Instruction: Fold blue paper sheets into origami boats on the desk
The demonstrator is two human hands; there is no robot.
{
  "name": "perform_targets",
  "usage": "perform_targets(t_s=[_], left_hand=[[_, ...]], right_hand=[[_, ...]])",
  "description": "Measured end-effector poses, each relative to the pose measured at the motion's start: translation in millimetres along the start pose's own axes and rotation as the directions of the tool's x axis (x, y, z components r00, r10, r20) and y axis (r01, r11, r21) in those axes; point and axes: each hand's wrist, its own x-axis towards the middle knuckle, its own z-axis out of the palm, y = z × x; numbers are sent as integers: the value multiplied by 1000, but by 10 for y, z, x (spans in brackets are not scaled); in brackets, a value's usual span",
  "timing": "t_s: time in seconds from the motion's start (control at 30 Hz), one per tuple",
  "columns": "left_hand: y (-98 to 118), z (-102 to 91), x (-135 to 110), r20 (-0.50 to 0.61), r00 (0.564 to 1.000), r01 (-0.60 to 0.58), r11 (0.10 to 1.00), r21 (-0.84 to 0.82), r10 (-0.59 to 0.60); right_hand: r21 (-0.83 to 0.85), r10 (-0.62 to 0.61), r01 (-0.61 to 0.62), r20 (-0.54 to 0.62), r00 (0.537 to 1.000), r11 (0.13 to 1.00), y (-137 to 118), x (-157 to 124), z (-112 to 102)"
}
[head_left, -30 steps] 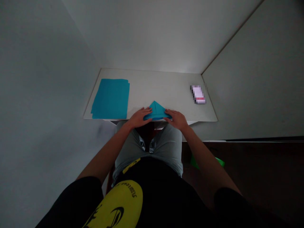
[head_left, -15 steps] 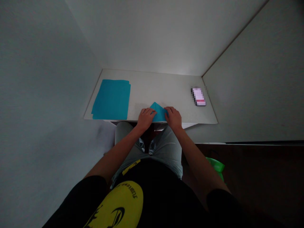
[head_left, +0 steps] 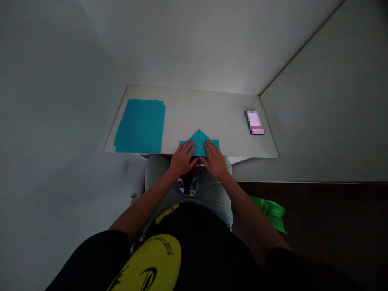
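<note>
A folded sheet of blue paper [head_left: 199, 142] lies at the front edge of the white table [head_left: 200, 109]. Its top comes to a point, and a flat strip sticks out at each side. My left hand [head_left: 182, 157] rests on the left part of the paper, fingers stretched forward and thumb out. On the right part lies my right hand [head_left: 215, 159], its fingers likewise flat and extended. Both thumbs point inward, close to each other at the table's edge. The paper's lower side corners are partly hidden under my hands.
Blue paper sheets [head_left: 141, 126] lie in a loose stack at the table's left. A phone with a blurred screen [head_left: 255, 122] lies at the right end. Walls border the table at the back and right. A green plastic object [head_left: 273, 210] is on the dark floor at lower right.
My hands have gone from curled fingers at the paper's sides to flat on top of it, a little nearer my body. Side strips of the paper now show beyond my fingers.
</note>
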Motion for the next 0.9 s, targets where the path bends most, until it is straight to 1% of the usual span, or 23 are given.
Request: perform_targets(t_s=[0.13,0.23,0.4,0.53,0.6,0.67,0.73,0.83,0.9], left_hand=[[-165,-52,-74,-18,1000,25,1000,-17,-25],[-237,-48,-97,-25,999,37,999,-33,-38],[-281,-67,-127,-40,999,34,998,-55,-36],[-289,-195,-111,-44,997,65,994,-84,-69],[-300,-282,-53,-45,990,124,985,-122,-130],[-322,-372,53,-51,974,204,956,-209,-219],[-352,-455,200,-55,954,256,896,-364,-296],[-410,-552,438,-31,940,261,775,-576,-340],[-458,-582,562,6,937,275,730,-626,-348]], right_hand=[[-22,-14,13,-13,1000,1000,195,-90,-93],[-20,-13,12,-32,999,1000,282,-104,-122],[25,15,-14,-43,999,1000,325,-78,-180],[26,33,-33,-30,999,999,314,-81,-300],[55,76,-73,-65,995,996,292,-60,-395],[137,151,-134,-124,981,981,263,2,-515],[260,241,-191,-177,954,947,235,105,-646],[397,324,-223,-207,923,890,235,303,-800],[423,331,-222,-204,921,879,280,425,-828]])
